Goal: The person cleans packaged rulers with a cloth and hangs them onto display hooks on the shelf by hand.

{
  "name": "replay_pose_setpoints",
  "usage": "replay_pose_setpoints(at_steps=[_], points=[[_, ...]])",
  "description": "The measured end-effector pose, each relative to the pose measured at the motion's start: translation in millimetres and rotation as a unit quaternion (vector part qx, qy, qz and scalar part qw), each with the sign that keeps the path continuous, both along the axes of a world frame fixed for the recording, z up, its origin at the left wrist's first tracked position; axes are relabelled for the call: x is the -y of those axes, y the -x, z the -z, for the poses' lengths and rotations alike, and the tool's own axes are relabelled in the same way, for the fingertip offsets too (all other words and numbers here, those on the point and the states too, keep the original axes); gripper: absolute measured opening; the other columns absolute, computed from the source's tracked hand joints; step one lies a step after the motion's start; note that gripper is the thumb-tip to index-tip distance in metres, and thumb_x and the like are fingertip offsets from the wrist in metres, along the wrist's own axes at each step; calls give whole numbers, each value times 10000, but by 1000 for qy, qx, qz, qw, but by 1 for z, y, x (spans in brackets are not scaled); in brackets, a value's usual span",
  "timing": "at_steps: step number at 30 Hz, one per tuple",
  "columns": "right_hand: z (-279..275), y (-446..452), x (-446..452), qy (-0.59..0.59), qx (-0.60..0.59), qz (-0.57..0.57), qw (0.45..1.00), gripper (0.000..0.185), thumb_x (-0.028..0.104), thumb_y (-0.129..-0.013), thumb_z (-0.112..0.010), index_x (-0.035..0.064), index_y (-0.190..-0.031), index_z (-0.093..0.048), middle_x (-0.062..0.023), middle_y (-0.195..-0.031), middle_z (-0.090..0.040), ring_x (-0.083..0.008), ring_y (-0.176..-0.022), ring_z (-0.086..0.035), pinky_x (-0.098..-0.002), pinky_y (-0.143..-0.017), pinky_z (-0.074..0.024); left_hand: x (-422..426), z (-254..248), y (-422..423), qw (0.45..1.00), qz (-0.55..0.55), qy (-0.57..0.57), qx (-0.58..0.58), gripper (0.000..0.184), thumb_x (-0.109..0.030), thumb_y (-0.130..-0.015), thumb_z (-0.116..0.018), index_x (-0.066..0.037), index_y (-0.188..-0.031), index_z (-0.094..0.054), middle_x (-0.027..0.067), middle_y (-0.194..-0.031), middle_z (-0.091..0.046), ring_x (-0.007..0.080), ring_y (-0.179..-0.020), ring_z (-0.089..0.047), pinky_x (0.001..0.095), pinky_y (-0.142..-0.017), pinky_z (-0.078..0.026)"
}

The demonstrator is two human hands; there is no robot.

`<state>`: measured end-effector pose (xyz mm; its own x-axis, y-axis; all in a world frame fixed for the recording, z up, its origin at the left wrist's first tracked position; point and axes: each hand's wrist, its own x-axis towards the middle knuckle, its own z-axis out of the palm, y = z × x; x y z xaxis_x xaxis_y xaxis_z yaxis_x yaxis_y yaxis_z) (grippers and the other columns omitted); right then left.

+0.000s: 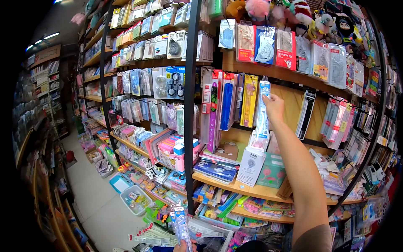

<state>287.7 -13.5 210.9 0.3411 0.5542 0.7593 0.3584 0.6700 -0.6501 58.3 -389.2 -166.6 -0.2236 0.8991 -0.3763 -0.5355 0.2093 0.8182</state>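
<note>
My right hand [273, 106] reaches up to the rack, its fingers closed on the upper part of a long, narrow ruler pack [263, 119] with a blue-and-white header. The pack hangs upright at a hook. At the bottom of the view, my left hand [184, 247] grips the lower end of several similar blue-and-white ruler packs [181, 224], held upright and slightly tilted. Left of my right hand hang a yellow ruler pack [249, 101] and a blue ruler pack [227, 101]. A black-and-white pack [305, 114] hangs to its right.
Below the hooks, a white fan box [251, 166] and a green box [271, 171] stand on a wooden shelf [218, 182]. A black post [192, 105] divides the racks. On the floor at left sits a clear plastic bin [136, 200]. Plush toys [258, 9] line the top.
</note>
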Motion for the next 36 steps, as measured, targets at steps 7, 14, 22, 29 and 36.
replay_pose_setpoints(at_steps=[7,14,22,29,36], points=[[35,21,1,-59,200,228,951,470,321,-785,-601,-30,-1071,-475,-229,-914,-554,-363,-946,-515,-423,-790,-417,-6,-16,1,992,37,-33,112,657,-607,-853,-269,-19,-978,-536,62,-693,-559,157,-531,-524,258,-458,-431],[242,99,168,243,348,-343,838,423,340,-736,-691,40,-913,-451,-66,-726,-514,-147,-660,-511,-287,-574,-434,-8,-34,-5,984,108,-50,132,665,-600,-853,-283,-32,-1093,-533,48,-764,-583,151,-550,-540,262,-479,-451],[269,106,243,375,119,-465,793,189,142,-827,-584,33,-966,-516,-46,-747,-550,-71,-630,-498,-226,-535,-401,-4,-25,-7,993,105,-30,38,677,-604,-847,-299,-15,-1101,-514,104,-861,-606,184,-584,-587,288,-504,-488],[118,54,132,90,-28,-197,976,132,145,-838,-546,27,-888,-516,-27,-665,-481,-105,-610,-448,-262,-541,-377,1,-22,-9,993,83,-53,60,690,-597,-853,-261,7,-1101,-486,27,-625,-451,185,-506,-539,281,-455,-465],[29,9,46,-3,-43,-94,995,193,149,-826,-543,-22,-913,-563,-72,-714,-569,-119,-628,-497,-279,-570,-398,0,-28,-9,994,91,-37,45,680,-584,-861,-263,12,-1081,-505,13,-604,-436,165,-500,-521,276,-452,-455]])
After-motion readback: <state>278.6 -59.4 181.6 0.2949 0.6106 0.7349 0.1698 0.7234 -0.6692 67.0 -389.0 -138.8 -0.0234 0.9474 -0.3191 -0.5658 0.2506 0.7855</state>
